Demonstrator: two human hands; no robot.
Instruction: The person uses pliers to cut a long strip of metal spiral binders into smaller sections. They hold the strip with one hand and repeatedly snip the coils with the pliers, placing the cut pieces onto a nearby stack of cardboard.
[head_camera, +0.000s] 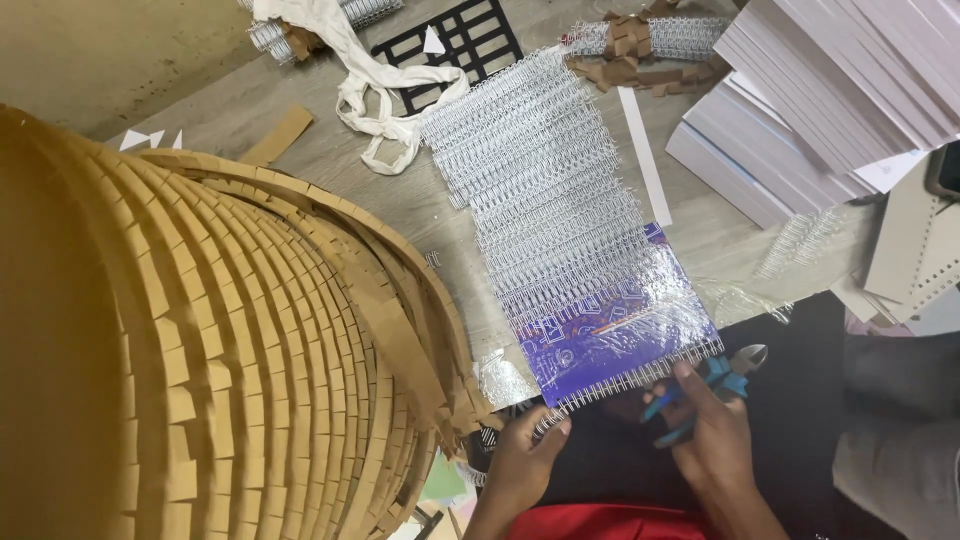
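At far left we see a big coil of brown paper strip (200, 330). Next, our left hand (520, 465) pinches the near-left end of the wire spine on the purple notebook (610, 325), fingers closed on it. The spine already runs the full near edge, so binding looks mostly done; trimming the wire end seems left. A mat of wire combs (545, 170) lies beyond. Our right hand (712, 435) grips blue cutters (715, 385) at the right end, fingers wrapped round the handles.

Right hand (712, 432) hides blue cutter handles (690, 395).
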